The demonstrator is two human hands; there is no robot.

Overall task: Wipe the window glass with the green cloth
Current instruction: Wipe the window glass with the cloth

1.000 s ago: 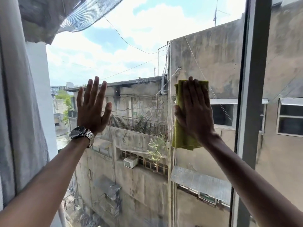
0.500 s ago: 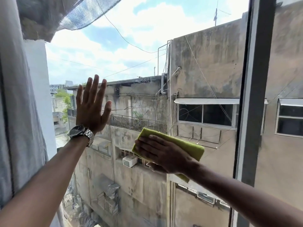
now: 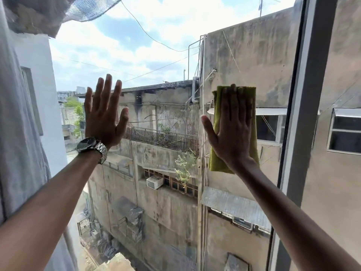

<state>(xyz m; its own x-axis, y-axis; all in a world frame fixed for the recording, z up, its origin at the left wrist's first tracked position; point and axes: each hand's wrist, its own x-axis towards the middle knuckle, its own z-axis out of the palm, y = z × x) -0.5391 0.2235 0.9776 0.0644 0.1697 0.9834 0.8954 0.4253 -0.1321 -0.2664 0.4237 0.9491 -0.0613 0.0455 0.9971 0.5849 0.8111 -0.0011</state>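
The window glass (image 3: 156, 55) fills most of the view, with old concrete buildings behind it. My right hand (image 3: 232, 130) lies flat, fingers up, pressing the green cloth (image 3: 253, 133) against the glass right of centre. The folded cloth hangs upright, its edges showing above, beside and below the hand. My left hand (image 3: 104, 112) rests flat on the glass left of centre with fingers spread and nothing in it; a metal watch (image 3: 91, 148) is on that wrist.
A dark vertical window frame (image 3: 298, 122) stands just right of the cloth. A pale curtain (image 3: 17, 133) hangs along the left edge. Netting (image 3: 82, 8) droops at the top left outside.
My right hand swept the cloth down and left to the lower middle of the pane, then back up to the right, upright again. The left hand stayed in place.
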